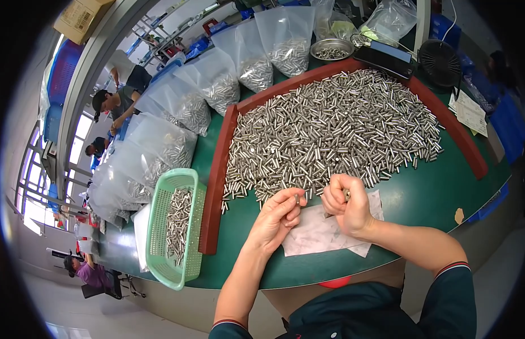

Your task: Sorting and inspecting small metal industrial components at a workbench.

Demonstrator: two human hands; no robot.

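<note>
Between the thumb and fingers of my left hand (277, 219) a small metal pin (297, 199) is pinched. My right hand (350, 209) is curled into a fist, with shiny metal pins (347, 195) showing in its grip; how many it holds is hidden. Both hands are a little above a stained white cloth (313, 234) on the green table. Just beyond them spreads a wide heap of silvery metal pins (330, 127), bordered by dark red wooden bars (217, 186). To the left, a light green perforated basket (194, 248) contains more of the pins.
Clear plastic bags of pins (203, 79) line the table's left and far side. Beyond the heap are a round metal bowl (332, 43), a dark box-shaped device (384, 61) and a black fan (439, 62). Papers (469, 113) lie at right. Several people are farther left.
</note>
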